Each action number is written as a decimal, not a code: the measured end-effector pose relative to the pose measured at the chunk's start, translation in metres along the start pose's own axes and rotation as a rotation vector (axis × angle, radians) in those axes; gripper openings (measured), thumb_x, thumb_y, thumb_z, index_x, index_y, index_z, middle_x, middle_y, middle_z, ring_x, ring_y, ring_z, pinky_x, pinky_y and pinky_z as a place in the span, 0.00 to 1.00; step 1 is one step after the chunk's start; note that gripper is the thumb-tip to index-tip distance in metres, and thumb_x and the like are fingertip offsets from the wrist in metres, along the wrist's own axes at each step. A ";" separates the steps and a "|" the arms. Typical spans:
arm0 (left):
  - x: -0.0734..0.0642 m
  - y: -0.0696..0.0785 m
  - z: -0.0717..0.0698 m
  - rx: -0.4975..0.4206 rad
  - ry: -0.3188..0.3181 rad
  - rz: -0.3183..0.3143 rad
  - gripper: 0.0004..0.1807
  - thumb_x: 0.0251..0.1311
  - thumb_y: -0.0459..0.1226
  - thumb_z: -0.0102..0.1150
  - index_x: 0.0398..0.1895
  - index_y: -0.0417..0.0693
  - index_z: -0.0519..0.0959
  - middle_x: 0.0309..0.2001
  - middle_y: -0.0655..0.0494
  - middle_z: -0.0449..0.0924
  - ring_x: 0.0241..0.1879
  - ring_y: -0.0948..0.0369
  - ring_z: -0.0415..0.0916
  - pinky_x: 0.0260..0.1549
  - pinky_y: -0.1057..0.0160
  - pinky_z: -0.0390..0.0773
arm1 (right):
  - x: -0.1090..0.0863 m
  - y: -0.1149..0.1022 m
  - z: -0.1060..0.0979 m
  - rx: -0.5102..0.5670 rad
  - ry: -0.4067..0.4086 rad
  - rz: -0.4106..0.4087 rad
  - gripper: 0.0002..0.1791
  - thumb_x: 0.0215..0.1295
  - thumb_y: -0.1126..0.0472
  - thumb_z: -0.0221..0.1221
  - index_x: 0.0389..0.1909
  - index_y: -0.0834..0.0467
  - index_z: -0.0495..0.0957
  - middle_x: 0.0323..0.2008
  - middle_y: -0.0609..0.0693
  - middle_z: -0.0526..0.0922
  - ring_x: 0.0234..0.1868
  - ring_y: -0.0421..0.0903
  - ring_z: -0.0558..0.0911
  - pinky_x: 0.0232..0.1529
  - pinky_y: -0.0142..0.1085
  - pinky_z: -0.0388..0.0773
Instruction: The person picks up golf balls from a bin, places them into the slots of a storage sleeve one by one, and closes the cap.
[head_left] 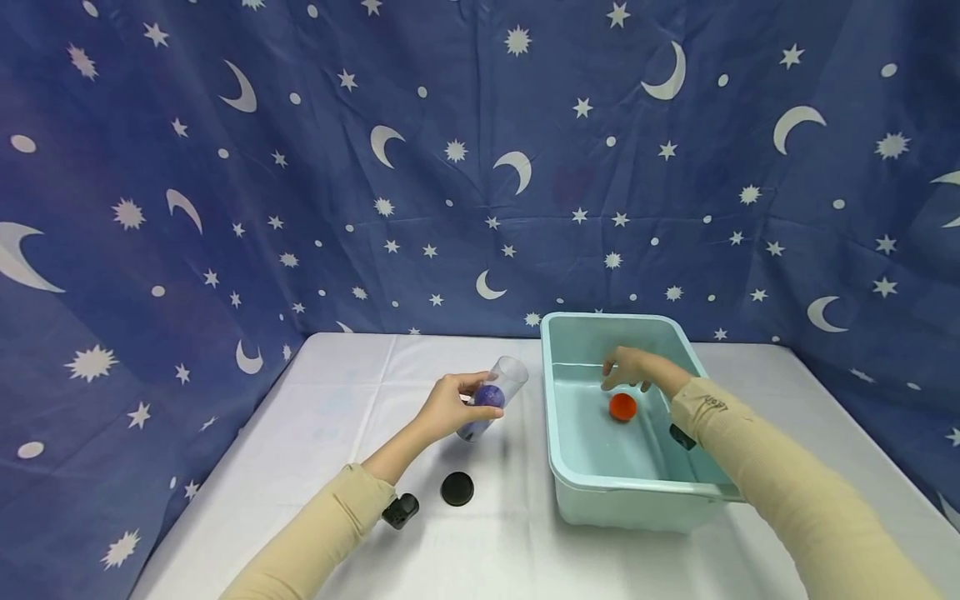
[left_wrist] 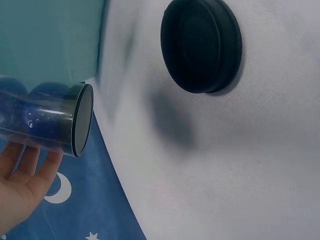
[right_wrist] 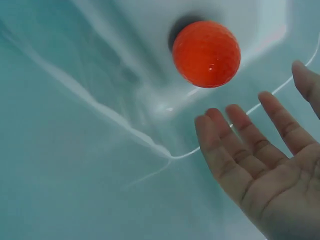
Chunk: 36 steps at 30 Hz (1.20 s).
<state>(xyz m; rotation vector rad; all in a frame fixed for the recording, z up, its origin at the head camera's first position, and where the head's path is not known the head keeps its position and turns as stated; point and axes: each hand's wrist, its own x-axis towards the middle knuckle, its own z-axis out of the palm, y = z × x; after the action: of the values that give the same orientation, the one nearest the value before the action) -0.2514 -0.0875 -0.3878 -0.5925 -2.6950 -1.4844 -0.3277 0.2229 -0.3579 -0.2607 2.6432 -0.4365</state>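
Observation:
My left hand [head_left: 447,408] grips a clear plastic tube [head_left: 512,375], tilted above the table, with its fingers and thumb around the side. Two blue-purple balls [left_wrist: 47,110] show inside the tube, and its lower end has a dark rim. On the cloth below lies a round black lid [head_left: 457,489], hollow side visible in the left wrist view. Inside a pale teal plastic tub [head_left: 558,467], my right hand [head_left: 636,367] hovers with loosely spread fingers and holds nothing. An orange dimpled golf ball [right_wrist: 206,54] sits on the tub's floor, close to those fingertips but apart from them.
A white cloth [head_left: 337,392] covers the table. The tub's walls rise around my right hand, and its near rim [head_left: 637,483] lies close to that forearm. Behind the table hangs a blue curtain [head_left: 450,208] with moons and stars.

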 end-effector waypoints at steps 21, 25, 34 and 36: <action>0.002 -0.006 0.000 -0.013 0.006 -0.015 0.29 0.46 0.39 0.72 0.56 0.44 0.78 0.52 0.44 0.80 0.46 0.52 0.80 0.41 0.60 0.81 | 0.011 0.008 0.019 -0.128 -0.046 0.039 0.21 0.53 0.65 0.66 0.48 0.64 0.75 0.37 0.57 0.73 0.36 0.50 0.74 0.36 0.46 0.82; 0.002 -0.004 0.002 -0.021 0.004 -0.002 0.29 0.47 0.39 0.72 0.56 0.43 0.78 0.51 0.43 0.81 0.46 0.52 0.79 0.40 0.61 0.81 | 0.009 0.009 0.024 -0.153 -0.040 0.014 0.12 0.51 0.68 0.66 0.36 0.63 0.76 0.32 0.55 0.74 0.29 0.46 0.75 0.32 0.41 0.82; 0.003 -0.007 0.006 -0.021 0.014 -0.013 0.29 0.45 0.38 0.73 0.55 0.45 0.78 0.51 0.46 0.81 0.45 0.54 0.80 0.39 0.63 0.80 | 0.008 0.010 0.023 -0.171 -0.042 -0.071 0.11 0.50 0.70 0.67 0.30 0.63 0.74 0.31 0.55 0.74 0.26 0.44 0.75 0.29 0.36 0.81; 0.003 -0.009 0.006 -0.020 0.015 -0.010 0.29 0.45 0.39 0.73 0.55 0.45 0.78 0.51 0.46 0.81 0.45 0.54 0.80 0.39 0.63 0.80 | 0.011 0.013 0.022 -0.166 -0.044 -0.073 0.11 0.48 0.69 0.68 0.30 0.63 0.74 0.32 0.55 0.74 0.26 0.45 0.75 0.27 0.36 0.80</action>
<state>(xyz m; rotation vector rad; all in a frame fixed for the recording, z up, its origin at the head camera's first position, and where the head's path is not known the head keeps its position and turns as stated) -0.2558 -0.0859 -0.3975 -0.5672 -2.6790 -1.5138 -0.3285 0.2265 -0.3858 -0.4154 2.6363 -0.2313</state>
